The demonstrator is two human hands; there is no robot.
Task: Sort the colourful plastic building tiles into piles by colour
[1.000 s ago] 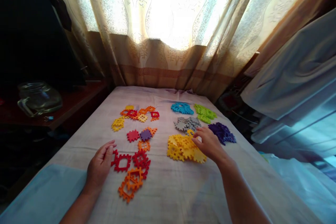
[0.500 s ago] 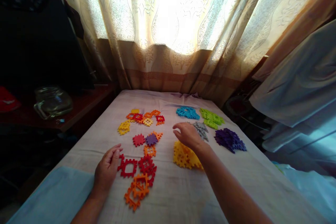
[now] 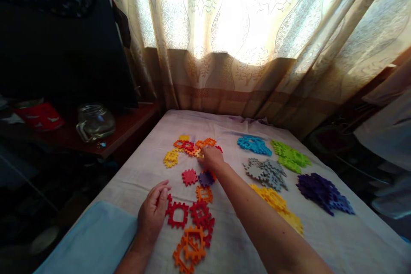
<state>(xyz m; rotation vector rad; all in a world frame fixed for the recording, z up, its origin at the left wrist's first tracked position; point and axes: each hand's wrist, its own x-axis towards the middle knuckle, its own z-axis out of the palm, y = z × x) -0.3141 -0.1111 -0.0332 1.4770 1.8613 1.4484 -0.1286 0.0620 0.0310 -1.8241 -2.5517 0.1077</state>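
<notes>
My right hand [image 3: 212, 158] reaches to the far cluster of mixed interlocking tiles, fingers bent down and closed on a pale yellow tile [image 3: 199, 153] that they partly hide. Beneath its wrist lie a purple tile [image 3: 206, 178] and a pink-red tile [image 3: 189, 177]. On the near left, my left hand [image 3: 154, 209] rests on the sheet with loosely curled fingers, holding nothing, beside a red square-frame tile [image 3: 177, 215]. More red tiles [image 3: 201, 213] and orange tiles [image 3: 194, 242] lie to its right. A yellow tile [image 3: 171, 158] sits left of the far cluster.
Sorted piles lie on the right: blue [image 3: 254, 144], green [image 3: 290, 156], grey [image 3: 266, 173], dark purple [image 3: 323, 192] and yellow [image 3: 279, 207], the last partly behind my right forearm. A glass jug [image 3: 95, 122] stands on the side table. A light blue cloth [image 3: 93, 235] covers the near-left corner.
My right hand has moved left from above the yellow and grey piles to the far mixed cluster, and its fingers have closed. My left hand stays by the red tile. The view has turned left.
</notes>
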